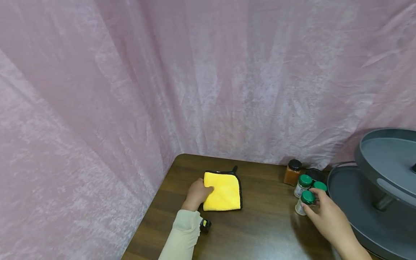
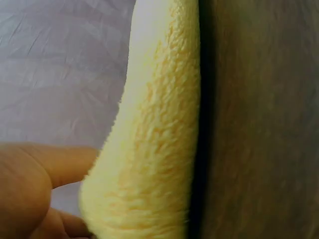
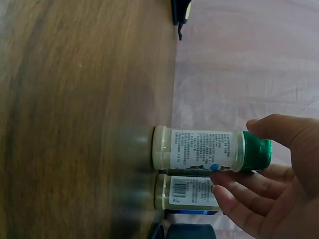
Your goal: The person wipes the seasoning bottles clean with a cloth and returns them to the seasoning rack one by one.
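A folded yellow cloth (image 1: pixel 224 191) with a black border lies on the wooden table. My left hand (image 1: pixel 197 194) pinches its left edge, thumb on top. The left wrist view shows the thick, fluffy cloth (image 2: pixel 149 134) up close, fingers behind it. At the right, my right hand (image 1: pixel 331 218) holds the nearest green-capped spice jar (image 1: pixel 300 208), thumb and fingertips around the cap. In the right wrist view this jar (image 3: pixel 204 149) has a white printed label, its base close to the table. A second labelled jar (image 3: pixel 187 190) stands right beside it, the fingers overlapping it.
Two more green-capped jars (image 1: pixel 303 186) (image 1: pixel 320 186), a black-lidded jar of orange-brown spice (image 1: pixel 292 175) and a black lid (image 1: pixel 315 175) cluster behind. A grey two-tier tray (image 1: pixel 341 196) stands at the right. Pink curtains (image 1: pixel 227 90) hang behind the wooden table (image 1: pixel 260 224).
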`<state>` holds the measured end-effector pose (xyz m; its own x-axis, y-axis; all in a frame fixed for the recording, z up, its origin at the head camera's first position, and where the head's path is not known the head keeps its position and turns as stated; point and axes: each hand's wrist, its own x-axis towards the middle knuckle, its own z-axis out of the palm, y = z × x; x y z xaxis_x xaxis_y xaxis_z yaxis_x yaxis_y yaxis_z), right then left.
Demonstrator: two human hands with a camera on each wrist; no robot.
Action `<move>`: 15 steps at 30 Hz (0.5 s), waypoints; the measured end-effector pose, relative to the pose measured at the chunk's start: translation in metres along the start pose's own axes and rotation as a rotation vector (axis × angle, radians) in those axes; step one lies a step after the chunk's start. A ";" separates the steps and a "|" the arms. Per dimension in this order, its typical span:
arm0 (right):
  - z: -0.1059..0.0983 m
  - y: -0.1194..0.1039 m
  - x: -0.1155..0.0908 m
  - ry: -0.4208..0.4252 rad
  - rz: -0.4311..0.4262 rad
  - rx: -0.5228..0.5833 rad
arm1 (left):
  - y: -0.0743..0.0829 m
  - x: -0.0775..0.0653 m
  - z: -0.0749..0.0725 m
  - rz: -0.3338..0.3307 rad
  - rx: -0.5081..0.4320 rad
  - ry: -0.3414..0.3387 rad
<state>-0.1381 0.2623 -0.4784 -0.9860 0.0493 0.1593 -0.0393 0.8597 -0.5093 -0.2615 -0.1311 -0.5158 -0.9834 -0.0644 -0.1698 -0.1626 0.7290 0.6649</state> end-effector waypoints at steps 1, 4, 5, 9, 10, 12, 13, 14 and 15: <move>0.001 0.000 0.000 -0.003 0.000 0.001 | -0.001 0.001 0.000 -0.009 -0.025 -0.003; 0.002 0.002 0.001 -0.013 -0.002 0.005 | -0.003 0.005 0.001 -0.020 -0.087 -0.010; 0.002 0.003 0.002 -0.018 -0.001 0.008 | -0.003 0.005 0.001 -0.020 -0.100 -0.012; 0.003 0.005 0.004 -0.069 0.005 0.028 | -0.003 0.007 0.001 -0.032 -0.167 -0.022; 0.004 0.006 0.005 -0.082 0.008 0.033 | -0.003 0.006 0.001 -0.035 -0.187 -0.025; 0.005 0.007 0.006 -0.101 0.009 0.041 | -0.002 0.005 0.001 -0.041 -0.240 -0.039; 0.005 0.007 0.006 -0.102 0.009 0.042 | -0.001 0.004 0.001 -0.045 -0.271 -0.048; 0.005 0.008 0.006 -0.103 0.009 0.041 | 0.000 0.003 0.001 -0.049 -0.308 -0.060; 0.006 0.009 0.006 -0.103 0.008 0.040 | 0.001 0.003 0.001 -0.051 -0.341 -0.075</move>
<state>-0.1455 0.2670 -0.4868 -0.9976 0.0016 0.0686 -0.0361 0.8382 -0.5442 -0.2645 -0.1301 -0.5168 -0.9666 -0.0359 -0.2536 -0.2417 0.4555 0.8568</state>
